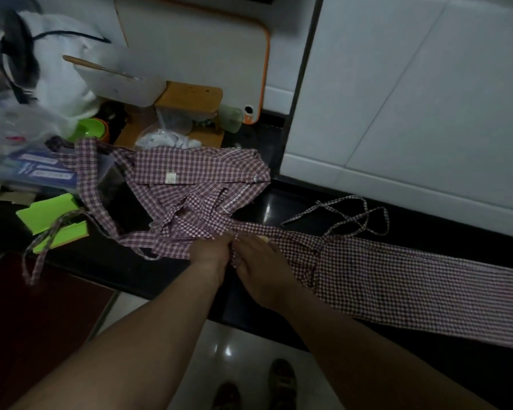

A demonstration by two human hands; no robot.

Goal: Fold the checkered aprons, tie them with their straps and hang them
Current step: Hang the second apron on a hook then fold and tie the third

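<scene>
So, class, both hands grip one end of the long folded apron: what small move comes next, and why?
Probably fold that end rightward over the strip: left hand and right hand pinch it, the folded apron lies stretched along the counter, its straps loose and untied.

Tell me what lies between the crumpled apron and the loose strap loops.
Only bare black counter separates the crumpled apron from the strap loops, in the head view.

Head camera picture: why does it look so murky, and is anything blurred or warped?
Head view: dim, with small glare spots on the black counter and floor tiles; the white bag at far left smears with blur; the folded apron looks fairly sharp; wide-angle lens tilts the wall tile lines.
</scene>
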